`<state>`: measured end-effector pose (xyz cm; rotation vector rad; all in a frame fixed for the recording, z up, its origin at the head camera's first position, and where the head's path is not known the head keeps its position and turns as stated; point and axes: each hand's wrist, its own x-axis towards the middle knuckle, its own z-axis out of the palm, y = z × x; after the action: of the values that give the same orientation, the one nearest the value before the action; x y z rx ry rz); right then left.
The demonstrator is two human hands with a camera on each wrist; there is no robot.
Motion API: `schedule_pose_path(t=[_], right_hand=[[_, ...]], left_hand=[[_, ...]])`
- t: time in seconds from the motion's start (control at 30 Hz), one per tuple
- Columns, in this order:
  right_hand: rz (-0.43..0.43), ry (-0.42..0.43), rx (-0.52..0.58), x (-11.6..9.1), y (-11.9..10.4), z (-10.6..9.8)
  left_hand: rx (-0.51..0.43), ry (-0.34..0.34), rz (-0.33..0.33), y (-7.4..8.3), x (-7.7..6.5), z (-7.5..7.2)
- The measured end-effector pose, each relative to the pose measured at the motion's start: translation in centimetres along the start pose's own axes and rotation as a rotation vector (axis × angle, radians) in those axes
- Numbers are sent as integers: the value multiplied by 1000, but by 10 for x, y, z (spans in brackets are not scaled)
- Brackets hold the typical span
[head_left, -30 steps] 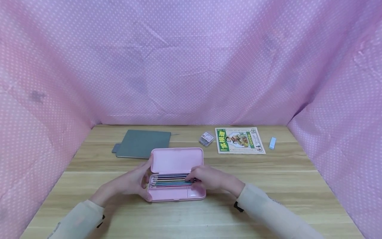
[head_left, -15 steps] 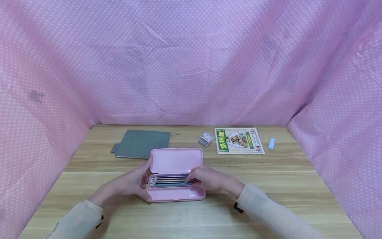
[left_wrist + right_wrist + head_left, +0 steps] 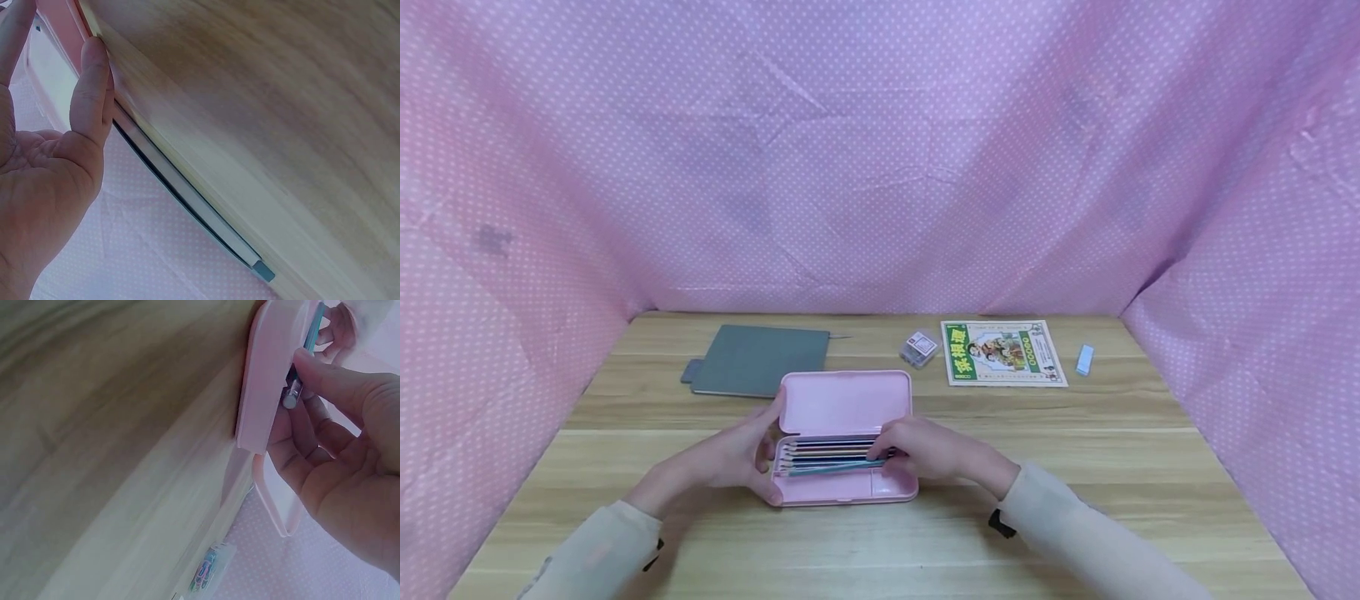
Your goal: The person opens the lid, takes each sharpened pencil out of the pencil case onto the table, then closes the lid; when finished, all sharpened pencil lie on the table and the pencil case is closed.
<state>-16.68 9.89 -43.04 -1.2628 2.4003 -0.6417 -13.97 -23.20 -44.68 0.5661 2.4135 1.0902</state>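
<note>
A pink pencil case [image 3: 823, 489] lies open on the table, its lid [image 3: 846, 404] tipped back. Several colored pencils [image 3: 820, 446] lie side by side in its rear compartment, tips to the left. My left hand [image 3: 737, 454] holds the case's left end, thumb at the front corner and a finger against the lid. Over the right end, my right hand [image 3: 925, 446] pinches a teal pencil [image 3: 831, 469], which slants across the others with its left end toward the front. In the right wrist view, a dark pencil's blunt end [image 3: 290, 399] shows below the thumb.
Behind the case on the left lies a grey-green notebook [image 3: 767, 358]. A small clear box [image 3: 918, 349] with a white label, a green-and-white illustrated booklet [image 3: 1000, 354] and a light blue stick-like block [image 3: 1085, 360] line the back right. Pink dotted cloth [image 3: 880, 167] hangs around the table.
The teal pencil's left end has lifted out of the row and swung toward the front of the case. The left hand and the case have stayed put.
</note>
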Motion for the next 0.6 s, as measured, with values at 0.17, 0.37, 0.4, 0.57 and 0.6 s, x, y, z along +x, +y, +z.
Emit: schedule_pose_path(t=[0.17,0.37,0.4,0.57,0.6], right_hand=[[-29,21,52,-8,-1,-10],[-68,62,120,-27,10,-29],[-73,70,136,-31,14,-32],[-98,135,189,-55,33,-44],[-96,154,193,-60,38,-45]], left_hand=[[6,-1,-11,1,0,0],[4,-1,-25,1,0,1],[2,-1,-25,1,0,1],[-18,-2,-2,1,0,0],[-23,-2,5,1,-1,-1]])
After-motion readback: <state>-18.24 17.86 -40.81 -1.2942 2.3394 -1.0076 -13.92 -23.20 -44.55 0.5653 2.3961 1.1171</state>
